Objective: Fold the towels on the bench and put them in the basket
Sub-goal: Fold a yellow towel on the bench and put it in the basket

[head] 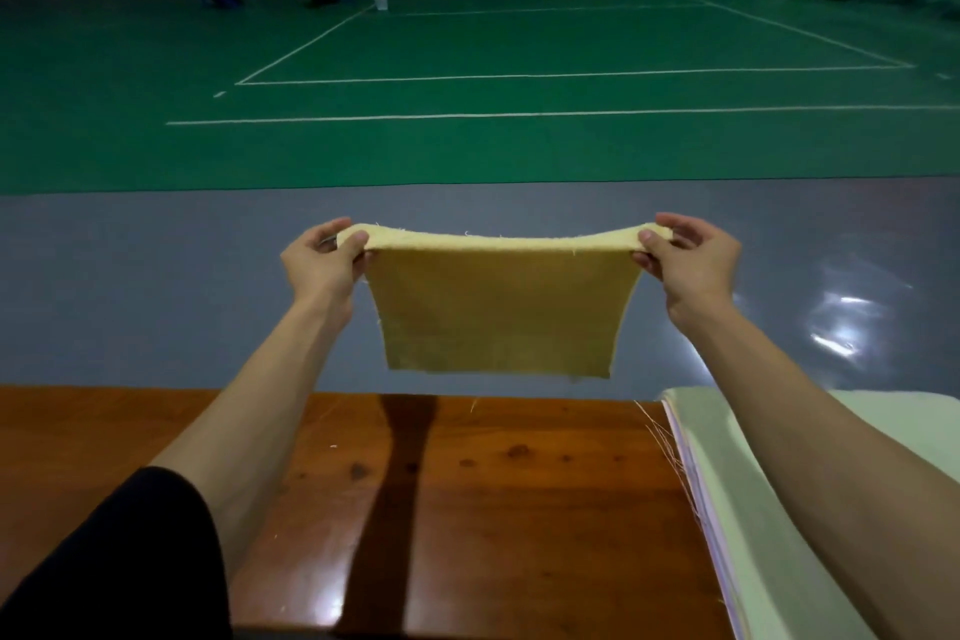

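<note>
table: glossy reddish-brown wooden table (519, 509) across the bottom, knots in the grain, a dark stripe running front to back near the middle, light glare on the varnish
towel: yellow towel (498, 307) held up in the air above and past the far edge of the table, hanging flat, top edge stretched, loose threads on it
left hand: left hand (324, 257) pinches the towel's top left corner, thumb on the near side
right hand: right hand (693, 257) pinches the top right corner; both hands wide apart
stack: pale green cloth stack (727, 509) on the right end of the table, frayed threads at its edge, partly under the right forearm
floor: grey shiny floor (156, 276) just beyond the table, glare spots on the right
court: green sports court (467, 42) with white lines further back
background: blue posts, yellow gear and bags at the far wall, dim, too blurred to detail
sleeve: black sleeve (130, 561) bottom left
</note>
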